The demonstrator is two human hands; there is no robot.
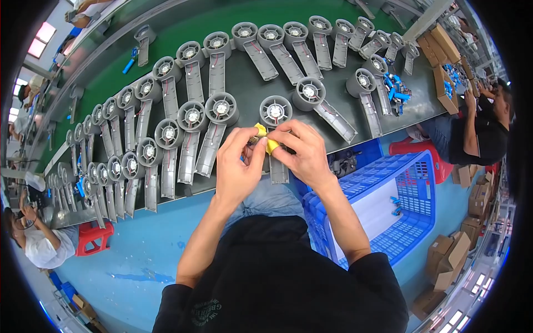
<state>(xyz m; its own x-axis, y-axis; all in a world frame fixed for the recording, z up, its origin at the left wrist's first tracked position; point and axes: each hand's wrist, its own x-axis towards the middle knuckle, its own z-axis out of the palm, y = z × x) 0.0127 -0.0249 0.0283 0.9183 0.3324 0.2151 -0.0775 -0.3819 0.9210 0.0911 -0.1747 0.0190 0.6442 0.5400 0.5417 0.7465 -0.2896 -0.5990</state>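
Observation:
My left hand and my right hand meet in front of my chest, fingers pinched together. Yellow coverings, like finger cots, show at the fingertips. Between the fingers is something small and dark, mostly hidden, which I cannot make out. Just beyond and beneath both hands lies a grey fan housing with a round fan head; its handle sticks out below them. Beside it lie another fan housing on the left and one with an open handle on the right.
Rows of grey fan housings cover the dark green workbench. Blue cylindrical parts lie piled at right, near cardboard boxes. A blue plastic crate stands by my right side. Co-workers sit at right and left.

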